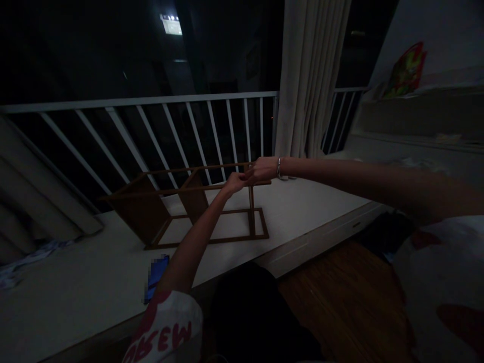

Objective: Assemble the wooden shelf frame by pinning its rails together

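Note:
A brown wooden frame rack (196,206) stands on a white ledge (302,212) in front of a railing, in dim light. My left hand (233,182) reaches up to the rack's top right corner and pinches its upper rail. My right hand (261,170), with a bracelet at the wrist, closes over the same corner from the right, touching the left hand. Both arms are stretched out over the ledge. What the fingertips hold beyond the rail is too dark to tell.
A white railing (151,101) runs behind the ledge with a dark window beyond. A pale curtain (310,75) hangs right of the rack, another at far left (34,201). A blue object (157,275) lies on the ledge near me. Wooden floor (340,302) is at lower right.

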The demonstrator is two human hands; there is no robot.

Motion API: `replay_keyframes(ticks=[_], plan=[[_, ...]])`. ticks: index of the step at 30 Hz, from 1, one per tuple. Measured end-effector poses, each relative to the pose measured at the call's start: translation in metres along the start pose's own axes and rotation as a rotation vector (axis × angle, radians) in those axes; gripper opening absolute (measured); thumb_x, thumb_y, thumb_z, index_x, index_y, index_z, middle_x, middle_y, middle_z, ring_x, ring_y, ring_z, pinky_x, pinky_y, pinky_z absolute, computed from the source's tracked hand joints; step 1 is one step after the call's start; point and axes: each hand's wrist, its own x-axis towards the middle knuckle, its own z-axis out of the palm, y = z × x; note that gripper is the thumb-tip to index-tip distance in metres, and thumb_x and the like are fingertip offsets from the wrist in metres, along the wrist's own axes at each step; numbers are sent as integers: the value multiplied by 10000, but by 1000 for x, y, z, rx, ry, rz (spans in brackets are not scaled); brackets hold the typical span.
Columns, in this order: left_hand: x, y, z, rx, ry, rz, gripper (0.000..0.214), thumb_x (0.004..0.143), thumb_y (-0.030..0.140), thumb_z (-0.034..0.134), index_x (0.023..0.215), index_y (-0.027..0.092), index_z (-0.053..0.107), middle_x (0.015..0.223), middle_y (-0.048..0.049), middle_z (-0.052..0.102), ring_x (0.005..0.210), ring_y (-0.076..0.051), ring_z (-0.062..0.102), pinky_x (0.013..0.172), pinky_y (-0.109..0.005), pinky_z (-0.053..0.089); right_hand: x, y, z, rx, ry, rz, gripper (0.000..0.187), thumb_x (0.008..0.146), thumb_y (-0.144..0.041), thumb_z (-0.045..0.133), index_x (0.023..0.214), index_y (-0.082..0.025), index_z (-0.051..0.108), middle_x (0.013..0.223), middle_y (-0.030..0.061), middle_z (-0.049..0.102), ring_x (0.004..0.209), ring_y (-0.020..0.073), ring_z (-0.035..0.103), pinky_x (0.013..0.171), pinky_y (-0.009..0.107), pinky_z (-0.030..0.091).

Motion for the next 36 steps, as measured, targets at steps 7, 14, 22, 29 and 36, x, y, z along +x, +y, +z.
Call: replay_keyframes(ticks=[7, 14, 22, 29, 36], plan=[[-4, 6, -31, 31, -119, 77, 339, 629, 242, 612, 937, 109, 658, 710, -16, 622, 630, -109, 517, 598, -206, 381, 3, -4, 9, -35, 82, 17, 252, 880, -301, 377, 1027, -259, 577, 1048, 33, 608, 817, 129, 531, 587, 229, 263], [-18, -20, -74, 691, 99, 64, 355, 753, 454, 524, 895, 160, 663, 916, -95, 650, 860, -217, 567, 795, -299, 370, 18, 1, 5, 1, 82, 19, 203, 835, -219, 432, 925, -226, 614, 986, 26, 622, 806, 132, 538, 564, 231, 248], [-33, -39, -72, 1101, 85, -188, 579, 877, 530, 159, 1040, 157, 572, 1024, -122, 641, 986, -242, 576, 873, -367, 364, 40, 3, 6, 67, 41, 99, 226, 799, -252, 487, 952, -220, 650, 973, 37, 654, 830, 133, 562, 616, 221, 301], [-28, -37, -72, 1155, 34, -285, 665, 856, 546, 121, 998, 179, 657, 1019, -143, 651, 963, -286, 593, 806, -386, 423, 55, 14, 9, 189, 24, 266, 209, 748, -228, 534, 903, -205, 673, 892, 32, 671, 785, 131, 580, 624, 211, 345], [-27, -40, -74, 1171, 33, -268, 715, 843, 569, 117, 956, 136, 674, 978, -163, 655, 947, -287, 597, 802, -382, 428, 74, 29, 22, 309, 47, 518, 351, 643, -227, 631, 991, -232, 673, 965, 17, 665, 865, 144, 592, 692, 197, 412]])
